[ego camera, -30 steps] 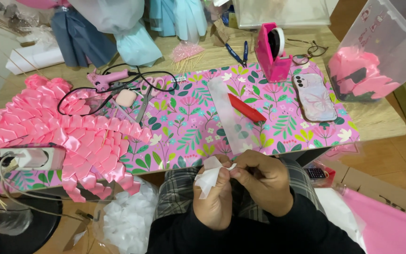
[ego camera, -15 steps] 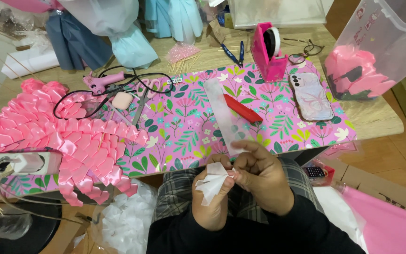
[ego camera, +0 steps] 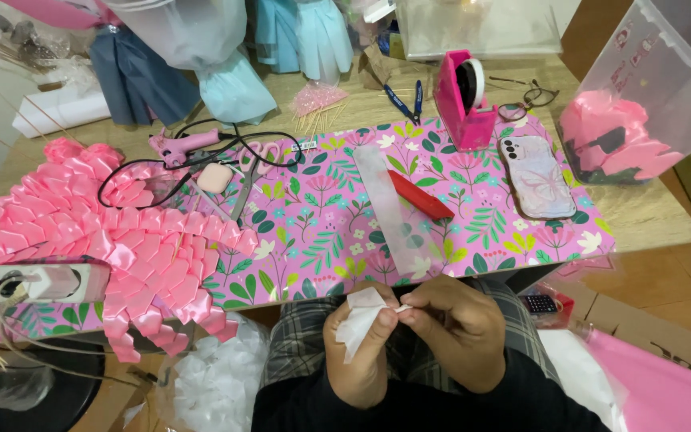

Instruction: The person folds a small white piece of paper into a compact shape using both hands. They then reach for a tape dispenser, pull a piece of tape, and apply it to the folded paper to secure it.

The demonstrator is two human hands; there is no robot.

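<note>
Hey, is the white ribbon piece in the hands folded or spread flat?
Folded. The white ribbon piece is bent into a pointed petal shape, pinched between the left hand and the right hand.

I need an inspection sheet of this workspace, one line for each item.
Surface: wooden table under a pink floral paper sheet.
Job's things: small white folded ribbon piece, pinched by both hands.
Clutter: pink folded ribbon pieces, pink tape dispenser, red cutter, phone, scissors.
Fingers: left hand and right hand close on the ribbon.
Cables: black cord by pink glue gun.
Surroundings: clear plastic bin.
</note>
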